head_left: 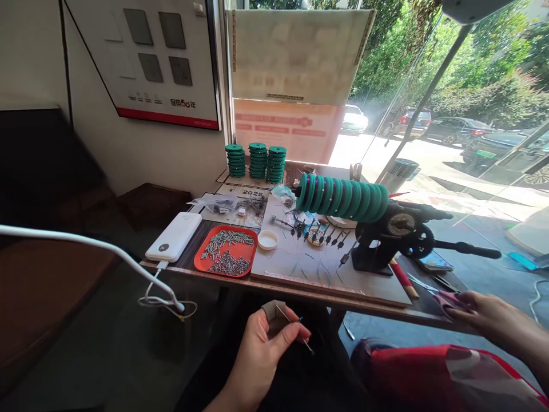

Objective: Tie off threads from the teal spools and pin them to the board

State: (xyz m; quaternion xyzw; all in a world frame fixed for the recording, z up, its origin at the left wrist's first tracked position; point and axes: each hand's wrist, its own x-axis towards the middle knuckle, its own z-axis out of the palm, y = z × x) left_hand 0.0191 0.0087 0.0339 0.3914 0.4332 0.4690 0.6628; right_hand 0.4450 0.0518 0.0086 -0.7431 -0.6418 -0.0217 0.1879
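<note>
My left hand (268, 346) is in front of the table edge, thumb and fingers pinched on a thin metal rod (307, 345). A bit of blue shows on the rod near my fingertips, too small to name. One of its fingers wears a tan wrap (273, 309). Over at the table's right front, my right hand (493, 313) has its fingers on the pink handles of a pair of scissors (446, 301). The blades point left toward the board, and the fingertips are partly hidden.
A hand-cranked winder (401, 223) carrying a row of green discs (343, 197) stands on a board (300, 269). Left of it are a red tray (253, 260) of small metal parts and a white power bank (174, 236) with a cable. Stacked green spools (258, 161) stand behind.
</note>
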